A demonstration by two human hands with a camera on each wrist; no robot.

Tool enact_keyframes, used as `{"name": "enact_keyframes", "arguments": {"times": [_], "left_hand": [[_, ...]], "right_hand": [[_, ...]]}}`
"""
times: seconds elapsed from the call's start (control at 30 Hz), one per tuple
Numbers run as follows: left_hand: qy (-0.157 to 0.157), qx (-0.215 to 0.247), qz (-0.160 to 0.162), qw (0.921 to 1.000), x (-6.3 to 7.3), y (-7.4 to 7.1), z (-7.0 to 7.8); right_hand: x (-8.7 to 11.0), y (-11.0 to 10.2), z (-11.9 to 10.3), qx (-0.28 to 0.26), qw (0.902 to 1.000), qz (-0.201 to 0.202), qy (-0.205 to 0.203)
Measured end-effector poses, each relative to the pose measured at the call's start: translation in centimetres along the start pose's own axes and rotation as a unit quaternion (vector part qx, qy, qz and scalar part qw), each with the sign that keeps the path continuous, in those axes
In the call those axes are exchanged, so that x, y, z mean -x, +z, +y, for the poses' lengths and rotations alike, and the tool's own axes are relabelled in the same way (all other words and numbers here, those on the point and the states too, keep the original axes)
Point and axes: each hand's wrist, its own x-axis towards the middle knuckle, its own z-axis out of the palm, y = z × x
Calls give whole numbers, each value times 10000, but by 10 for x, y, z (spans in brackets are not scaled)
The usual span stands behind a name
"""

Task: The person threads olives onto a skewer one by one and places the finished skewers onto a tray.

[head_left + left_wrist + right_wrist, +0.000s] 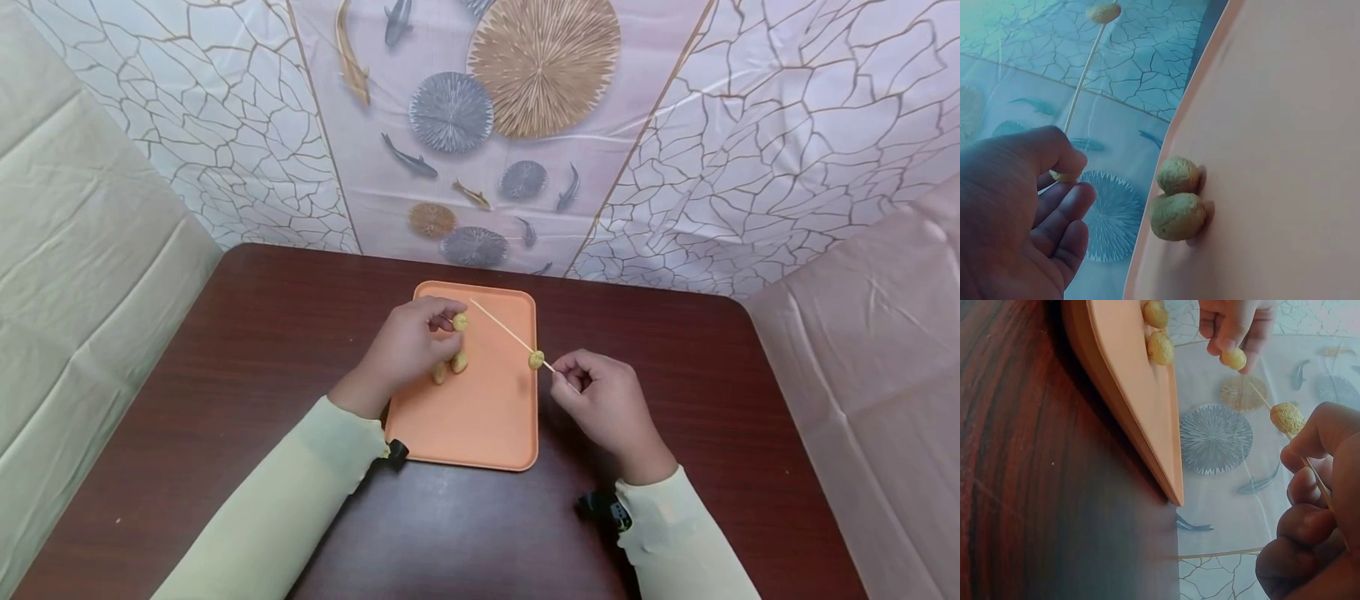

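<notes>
My left hand (405, 342) is over the left part of an orange tray (472, 433), pinching a small wrinkled yellow ball (461, 322) between thumb and fingers. My right hand (607, 400), beyond the tray's right edge, grips the lower end of a thin wooden skewer (502, 326). One similar ball (536, 359) is threaded on it, a short way above my right fingers. The skewer slants up and left, and its bare tip points near the left hand's ball in the right wrist view. Two more balls (1177, 215) lie side by side on the tray, below my left hand.
The tray lies on a dark reddish-brown table (660, 333), close to its back edge. Behind the table hangs a patterned cloth (375, 192), with plain pale cloth (75, 292) at the sides. Dark wrist devices (600, 508) sit at both sleeve cuffs.
</notes>
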Motion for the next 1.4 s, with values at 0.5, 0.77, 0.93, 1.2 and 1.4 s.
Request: {"name": "enact_keyframes", "arguments": {"times": [0.5, 0.77, 0.93, 1.2, 1.4], "left_hand": [[-102, 301, 576, 9978, 1, -6, -8], [-274, 180, 642, 9974, 1, -7, -9], [-279, 192, 687, 9971, 0, -7, -10], [-59, 227, 756, 9969, 1, -6, -9], [132, 85, 884, 9960, 2, -4, -10]], "right_hand": [[4, 5, -1, -138, 9997, -158, -129], [4, 6, -3, -136, 9995, -215, -192], [4, 7, -4, -112, 9993, -235, -269], [4, 7, -6, -58, 9990, -248, -369], [3, 6, -7, -95, 9989, -341, -309]]}}
